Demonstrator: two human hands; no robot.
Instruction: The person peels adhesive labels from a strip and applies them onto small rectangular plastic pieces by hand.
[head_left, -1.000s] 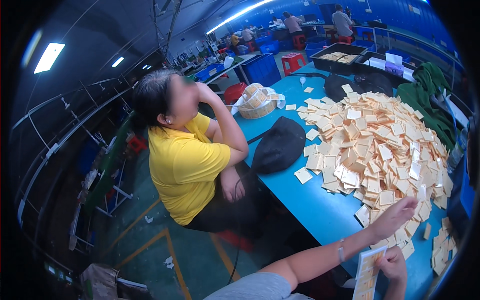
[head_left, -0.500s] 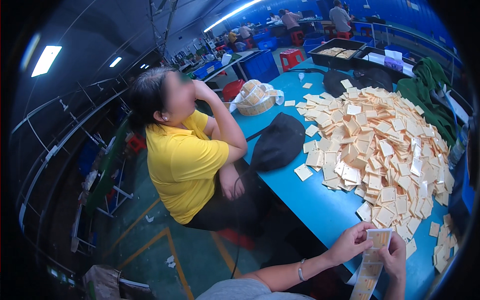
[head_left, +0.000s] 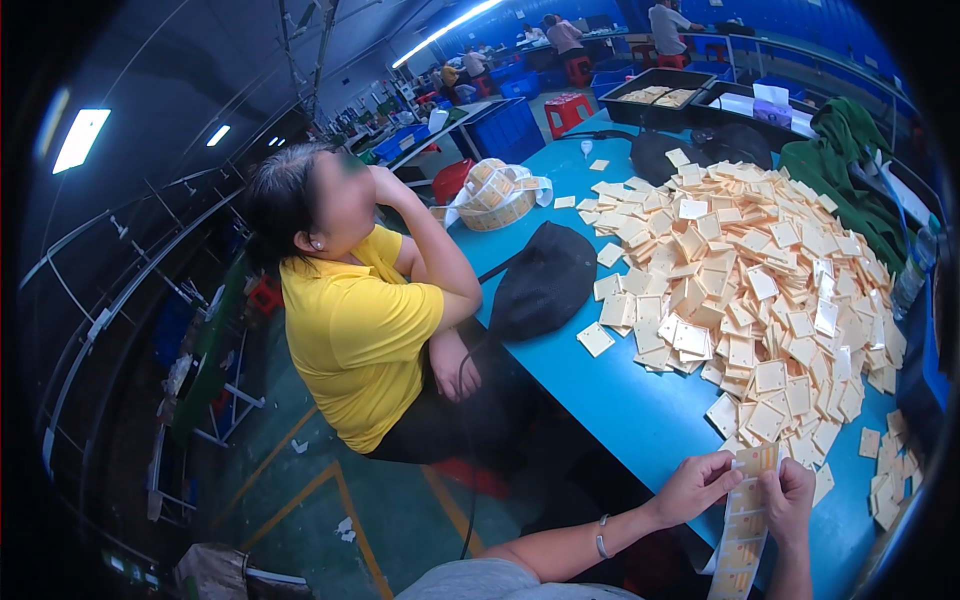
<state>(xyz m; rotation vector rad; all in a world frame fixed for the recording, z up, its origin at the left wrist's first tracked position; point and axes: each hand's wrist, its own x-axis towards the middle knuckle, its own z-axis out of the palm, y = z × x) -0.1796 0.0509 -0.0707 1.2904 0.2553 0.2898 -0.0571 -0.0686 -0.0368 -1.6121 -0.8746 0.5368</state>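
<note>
A strip of stickers (head_left: 744, 525), yellowish labels on a pale backing, runs up from the lower edge between my hands, over the near edge of the table. My left hand (head_left: 700, 489) pinches its left edge close to the upper end. On the opposite edge, my right hand (head_left: 790, 497) grips the strip with thumb and fingers. Just beyond my hands lies a large heap of cream-coloured square plastic pieces (head_left: 745, 290), shallow and tray-like, piled loosely on the blue table (head_left: 570, 375).
A person in a yellow shirt (head_left: 365, 340) sits at the table's left side, one hand at the head. A roll of labels (head_left: 495, 195), a black cloth-like bundle (head_left: 548, 280), a green cloth (head_left: 845, 180) and black bins (head_left: 660, 95) are around the heap. A smaller pile (head_left: 893, 475) lies right.
The upper end of the strip reaches slightly higher between my hands. My left thumb has shifted from the top label's face toward its edge. The whole view has turned slightly.
</note>
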